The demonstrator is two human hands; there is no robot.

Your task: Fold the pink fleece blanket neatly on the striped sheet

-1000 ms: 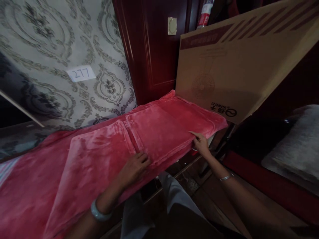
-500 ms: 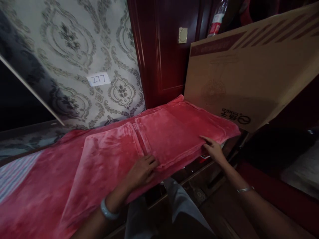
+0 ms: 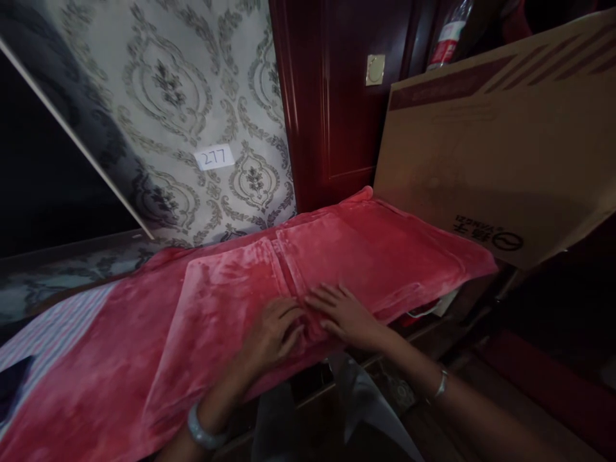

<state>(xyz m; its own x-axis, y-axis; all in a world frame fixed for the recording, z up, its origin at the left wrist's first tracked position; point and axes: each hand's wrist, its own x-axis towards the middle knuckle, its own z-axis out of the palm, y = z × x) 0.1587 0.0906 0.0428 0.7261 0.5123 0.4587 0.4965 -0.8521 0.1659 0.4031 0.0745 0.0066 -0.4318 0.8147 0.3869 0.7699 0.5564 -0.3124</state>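
A pink plush blanket (image 3: 231, 289) lies over a long low surface, with two folded flaps meeting at a narrow gap. My left hand (image 3: 274, 330) rests on the cloth near the front end of that gap, fingers bent and the thumb apart from them. Just to its right, my right hand (image 3: 346, 316) lies on the right-hand flap with its fingers stretched out flat. The fabric between the two hands is slightly bunched. Neither hand visibly grips the cloth.
Behind the blanket stand a patterned wall and a dark red door (image 3: 337, 96). A large cardboard box (image 3: 491, 147) leans at the right, with a plastic bottle (image 3: 448, 38) behind its top edge. A striped cloth (image 3: 67, 321) and a dark flat object (image 3: 14, 385) lie at the left.
My right hand has moved left from the blanket's front right edge to beside my left hand. My left hand stays near the gap. The view has turned slightly left.
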